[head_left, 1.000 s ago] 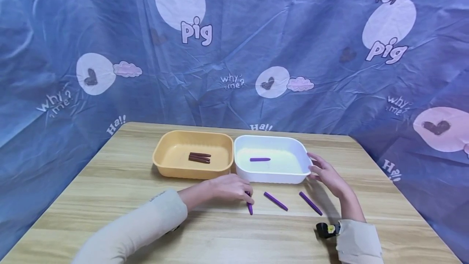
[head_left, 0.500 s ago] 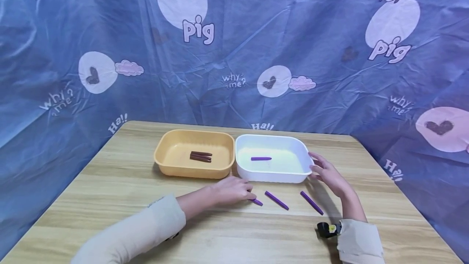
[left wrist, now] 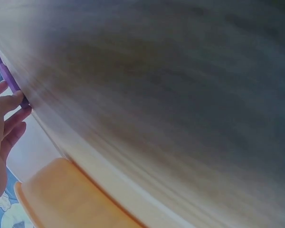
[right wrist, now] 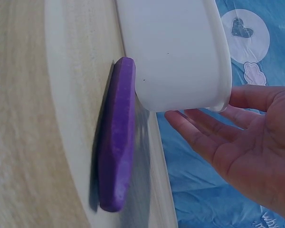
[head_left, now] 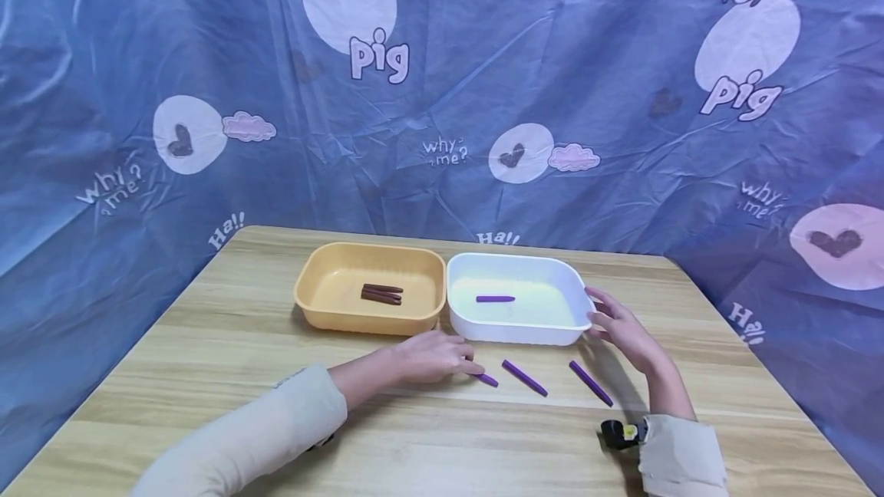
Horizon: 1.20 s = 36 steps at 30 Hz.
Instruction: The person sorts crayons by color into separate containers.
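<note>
My left hand (head_left: pixel 431 357) is in front of the bins, pinching a purple crayon (head_left: pixel 487 380) between thumb and fingers; the crayon's other end is hidden by the hand. The left wrist view shows the same crayon (left wrist: pixel 8 78) at its left edge. At the right end of the white plastic bin (head_left: pixel 518 335), my right hand (head_left: pixel 625 336) touches the wall and rim with fairly straight fingers. One purple crayon (head_left: pixel 495 299) lies inside that bin. Two more lie on the table: a middle crayon (head_left: pixel 525 378) and a right crayon (head_left: pixel 590 383).
A yellow bin (head_left: pixel 369 324) stands against the white bin's left side, with several brown crayons (head_left: pixel 381 294) in it. Both are on a wood-grain table (head_left: pixel 442 443). Blue printed cloth (head_left: pixel 442 98) hangs behind the table.
The crayon in my left hand has turned from pointing toward the near edge to slanting rightward. My right hand stays at the white bin. The head view has shifted slightly.
</note>
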### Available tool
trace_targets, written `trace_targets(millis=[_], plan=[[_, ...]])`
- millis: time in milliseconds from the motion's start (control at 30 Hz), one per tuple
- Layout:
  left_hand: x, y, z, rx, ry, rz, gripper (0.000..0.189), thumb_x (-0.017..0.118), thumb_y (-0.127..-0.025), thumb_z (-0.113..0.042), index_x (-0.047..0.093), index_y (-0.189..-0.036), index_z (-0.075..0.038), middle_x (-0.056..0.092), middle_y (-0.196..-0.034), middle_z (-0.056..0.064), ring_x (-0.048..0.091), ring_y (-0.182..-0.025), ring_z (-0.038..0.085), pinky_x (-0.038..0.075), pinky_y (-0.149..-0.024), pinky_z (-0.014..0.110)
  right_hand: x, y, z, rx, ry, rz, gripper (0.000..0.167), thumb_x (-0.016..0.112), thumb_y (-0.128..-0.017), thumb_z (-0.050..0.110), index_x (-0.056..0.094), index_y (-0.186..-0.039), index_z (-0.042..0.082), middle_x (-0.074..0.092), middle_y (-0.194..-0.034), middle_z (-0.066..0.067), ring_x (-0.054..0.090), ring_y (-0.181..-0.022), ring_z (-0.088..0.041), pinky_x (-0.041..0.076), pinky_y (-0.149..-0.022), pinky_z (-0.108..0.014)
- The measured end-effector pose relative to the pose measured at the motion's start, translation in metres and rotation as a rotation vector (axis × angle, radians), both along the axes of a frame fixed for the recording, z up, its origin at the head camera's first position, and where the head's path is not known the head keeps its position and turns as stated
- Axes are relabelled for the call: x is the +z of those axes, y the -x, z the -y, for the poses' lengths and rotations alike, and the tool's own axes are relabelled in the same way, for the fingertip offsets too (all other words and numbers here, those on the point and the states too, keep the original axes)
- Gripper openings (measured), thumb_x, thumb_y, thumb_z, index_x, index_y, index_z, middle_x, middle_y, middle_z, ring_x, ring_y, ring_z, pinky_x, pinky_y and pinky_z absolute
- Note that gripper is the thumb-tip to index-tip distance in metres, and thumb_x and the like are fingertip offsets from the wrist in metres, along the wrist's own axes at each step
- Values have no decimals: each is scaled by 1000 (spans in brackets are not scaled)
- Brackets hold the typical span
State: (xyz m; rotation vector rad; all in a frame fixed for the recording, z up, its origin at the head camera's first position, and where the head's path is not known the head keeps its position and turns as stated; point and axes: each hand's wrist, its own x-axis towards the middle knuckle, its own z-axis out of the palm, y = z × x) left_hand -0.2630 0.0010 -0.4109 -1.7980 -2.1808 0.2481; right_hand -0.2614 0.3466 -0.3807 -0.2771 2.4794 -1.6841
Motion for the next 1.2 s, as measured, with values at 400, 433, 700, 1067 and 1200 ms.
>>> trace_targets(millis=[400, 433, 700, 1067, 1200], plan=[[14, -6, -3, 74, -23, 56, 33, 56, -90, -12, 62, -120, -26, 60, -94, -5, 53, -78, 7, 43, -61, 12, -2, 0, -1, -7, 6, 12, 55, 38, -97, 7, 11, -142, -10, 21, -136, -39, 34, -119, -42, 42, -92, -42], [16, -6, -3, 65, -38, 42, 32, 57, -90, -12, 63, -119, -25, 60, -93, -4, 54, -77, 7, 43, -61, 13, -2, 0, -1, -7, 4, 11, 55, 38, -97, 7, 10, -142, -10, 21, -136, -39, 34, -119, -42, 42, -92, -42], [34, -5, -8, 58, -100, -37, 40, 60, -85, -3, 63, -118, -24, 62, -98, -3, 56, -81, 10, 46, -64, 15, -1, 1, -1, 2, -6, 4, 56, 39, -97, 9, 10, -141, -10, 20, -137, -39, 35, -119, -42, 43, -91, -39], [58, 6, -18, 127, -173, -60, 35, 58, -88, -4, 65, -115, -23, 64, -97, -3, 57, -80, 13, 48, -63, 20, -1, 1, -2, -13, 3, 14, 54, 37, -97, 6, 10, -142, -9, 20, -137, -38, 31, -121, -45, 43, -91, -39], [64, 11, -23, 174, -191, -29, 40, 61, -84, -1, 65, -116, -23, 64, -97, -3, 57, -79, 14, 48, -61, 22, -1, 2, -2, -9, 8, 17, 55, 38, -97, 6, 9, -142, -9, 20, -137, -38, 33, -120, -43, 43, -91, -40]])
